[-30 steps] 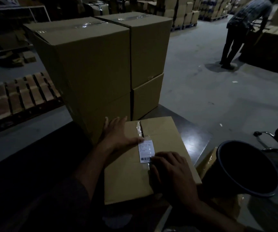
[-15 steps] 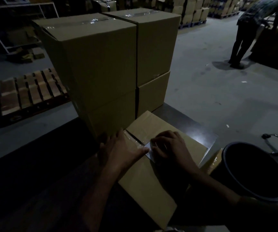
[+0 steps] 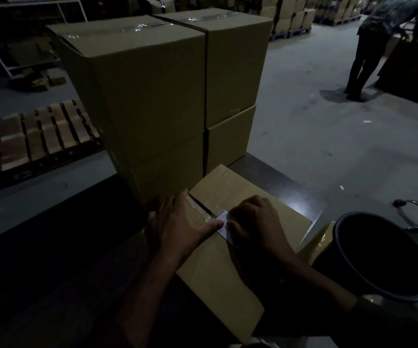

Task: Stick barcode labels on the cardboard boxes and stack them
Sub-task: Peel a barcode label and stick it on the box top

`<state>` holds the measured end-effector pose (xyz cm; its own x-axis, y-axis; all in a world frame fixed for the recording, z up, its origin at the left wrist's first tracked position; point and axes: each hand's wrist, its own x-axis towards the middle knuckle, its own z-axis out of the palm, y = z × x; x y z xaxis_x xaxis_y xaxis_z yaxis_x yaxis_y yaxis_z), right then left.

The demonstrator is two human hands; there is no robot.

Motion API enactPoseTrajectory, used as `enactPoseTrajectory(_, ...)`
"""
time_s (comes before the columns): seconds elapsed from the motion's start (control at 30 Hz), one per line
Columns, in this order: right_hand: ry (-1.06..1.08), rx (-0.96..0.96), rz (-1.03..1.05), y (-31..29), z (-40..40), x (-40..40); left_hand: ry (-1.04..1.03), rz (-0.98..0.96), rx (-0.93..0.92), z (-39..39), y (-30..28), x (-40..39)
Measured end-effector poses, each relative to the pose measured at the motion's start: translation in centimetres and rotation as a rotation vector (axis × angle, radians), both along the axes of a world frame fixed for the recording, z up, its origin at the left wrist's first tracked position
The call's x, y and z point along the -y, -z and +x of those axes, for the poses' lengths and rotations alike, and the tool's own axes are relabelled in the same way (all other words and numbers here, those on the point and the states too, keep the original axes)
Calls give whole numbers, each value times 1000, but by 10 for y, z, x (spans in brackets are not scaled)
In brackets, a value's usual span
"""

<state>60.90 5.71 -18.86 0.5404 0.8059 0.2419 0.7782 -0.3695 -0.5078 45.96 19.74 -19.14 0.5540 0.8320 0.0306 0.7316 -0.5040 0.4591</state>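
Note:
A taped cardboard box (image 3: 218, 277) lies on the dark table (image 3: 293, 194) in front of me. A white barcode label (image 3: 222, 221) sits on its top by the tape seam, mostly hidden under my hands. My left hand (image 3: 180, 227) lies flat on the box, its thumb touching the label's left edge. My right hand (image 3: 255, 222) rests on the label with bent fingers pressing down on it. Behind the box stand two stacks of taped cardboard boxes, the left stack (image 3: 140, 101) and the right stack (image 3: 233, 71).
A black bucket (image 3: 381, 257) stands at the table's right corner. A wooden pallet (image 3: 42, 136) lies on the floor at left. A person (image 3: 376, 43) bends over boxes at far right. Stacked cartons on pallets (image 3: 293, 13) line the back.
The box has turned from square to diagonal on the table. My right hand slid up over the label and now covers most of it; my left hand has stayed flat beside it.

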Motion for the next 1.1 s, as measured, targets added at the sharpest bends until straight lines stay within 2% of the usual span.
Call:
enactPoseTrajectory(0.23, 40, 2, -4, 8, 3, 1, -10, 22, 22, -1, -3, 3)
enactPoseTrajectory(0.37, 36, -77, 45, 7, 6, 6, -9, 9, 36, -2, -4, 3)
enactPoseTrajectory(0.53, 203, 16, 32, 12, -21, 38, -20, -11, 39, -3, -8, 4)
enactPoseTrajectory(0.7, 209, 66, 43, 21, -42, 54, -57, 5, 51, -2, -4, 5)
enactPoseTrajectory(0.8, 119, 60, 70, 15, -20, 40, -142, 34, 23, -8, -5, 7)
enactPoseTrajectory(0.97, -222, 70, 21, 8, 34, 14, -206, -56, 60, -32, -1, 6)
enactPoseTrajectory(1.1, -246, 47, -23, 3, 41, 4, -186, -51, 101, -23, -2, 7)
